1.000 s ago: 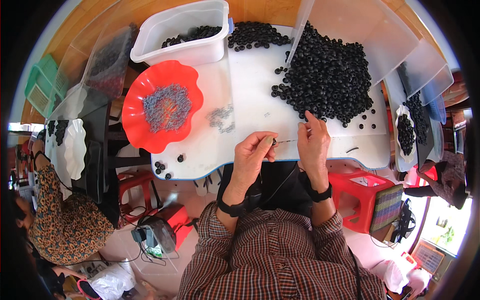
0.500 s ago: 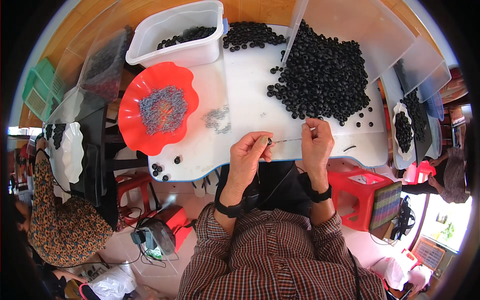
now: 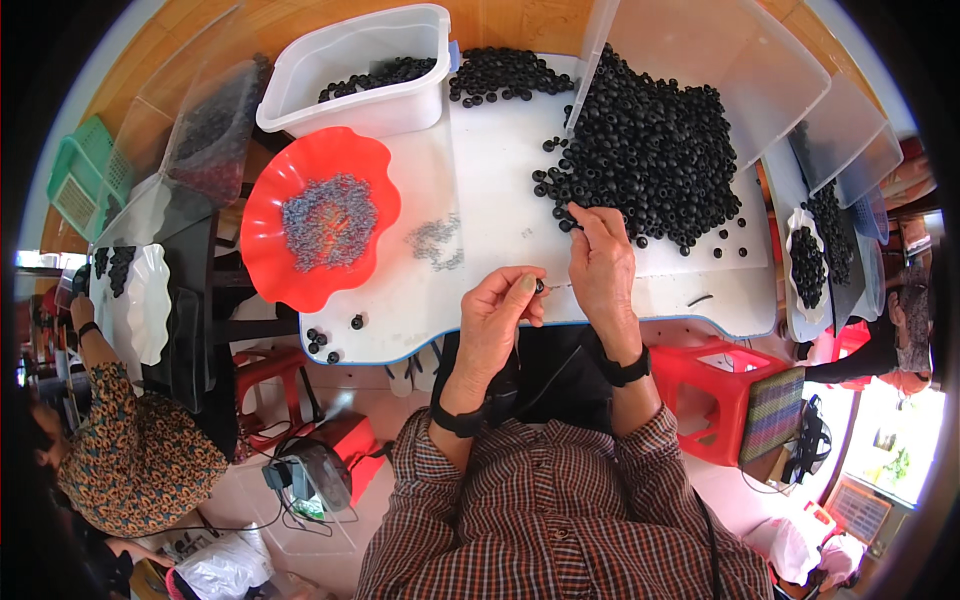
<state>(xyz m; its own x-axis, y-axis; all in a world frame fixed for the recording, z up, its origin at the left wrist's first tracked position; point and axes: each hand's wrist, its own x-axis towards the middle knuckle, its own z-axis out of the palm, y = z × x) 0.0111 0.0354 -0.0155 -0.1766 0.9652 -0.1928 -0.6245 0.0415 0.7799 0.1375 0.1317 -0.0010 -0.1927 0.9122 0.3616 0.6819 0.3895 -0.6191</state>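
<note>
My left hand point(image 3: 497, 312) is closed over the table's near edge. Between its thumb and forefinger sits a small round black bead point(image 3: 540, 286) with a hole. My right hand point(image 3: 604, 268) reaches to the near left side of a big pile of black beads point(image 3: 650, 150). Its thumb and forefinger close on a black bead point(image 3: 567, 225) at the edge of the pile; the other fingers are curled. A thin dark strip shows between my two hands, partly hidden by the right one.
A red scalloped bowl point(image 3: 265, 235) holds small grey pieces, with more scattered beside it. A white tub point(image 3: 415, 110) with black beads stands behind. A clear bin point(image 3: 740, 80) lies behind the pile. Loose beads point(image 3: 318, 340) lie front left. Other people sit at both sides.
My right hand has moved left and away from me to the bead pile, its fingers now on a bead. My left hand keeps its place and its bead.
</note>
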